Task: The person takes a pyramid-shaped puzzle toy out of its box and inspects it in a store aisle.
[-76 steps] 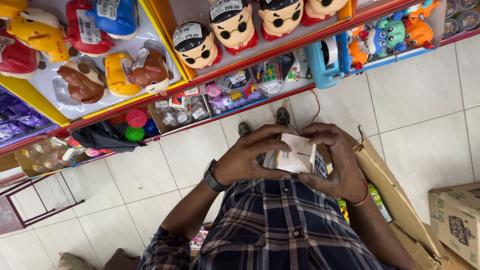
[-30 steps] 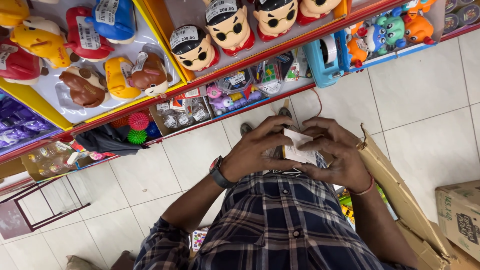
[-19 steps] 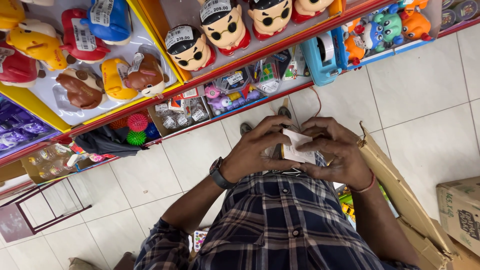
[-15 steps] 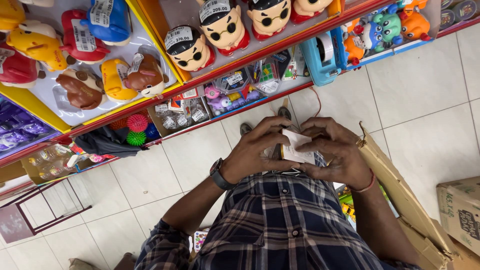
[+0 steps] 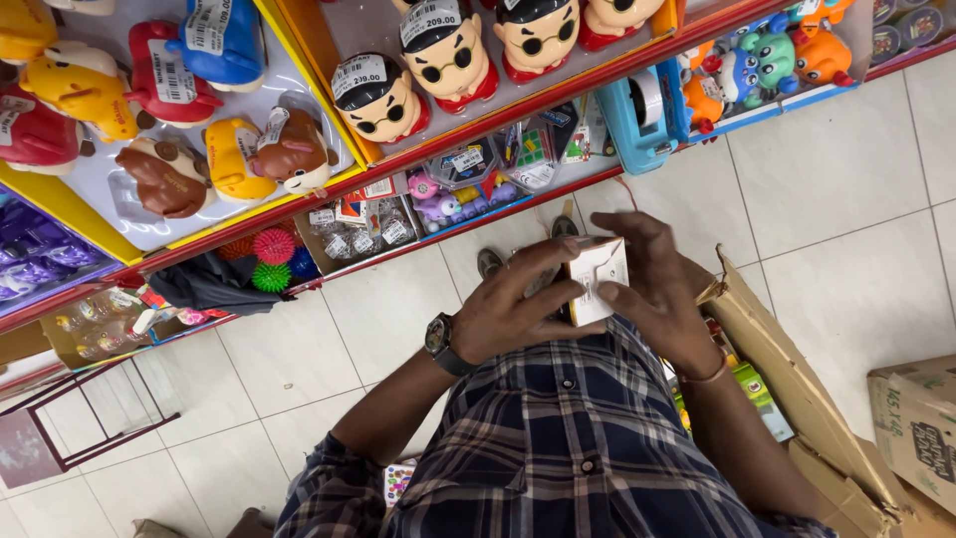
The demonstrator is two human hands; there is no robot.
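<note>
A small white cardboard box (image 5: 598,280) is held in front of my chest with both hands. My left hand (image 5: 518,309), with a dark watch at the wrist, grips the box from its left side, fingers stretched across its top. My right hand (image 5: 660,289), a red thread at its wrist, cups the box from the right and behind. I wear a dark blue plaid shirt (image 5: 558,448). My shoes (image 5: 490,261) show on the floor below the box.
Red and yellow toy shelves (image 5: 418,159) run across the top, with round-headed figures (image 5: 378,98), animal toys (image 5: 169,174) and packets of small toys (image 5: 468,184). An open cardboard carton (image 5: 787,389) stands at my right, another box (image 5: 916,428) beyond it. The floor is pale tile (image 5: 827,179).
The box has been turned in my hands so its white face shows upward. My right hand has shifted from covering its top to its right side.
</note>
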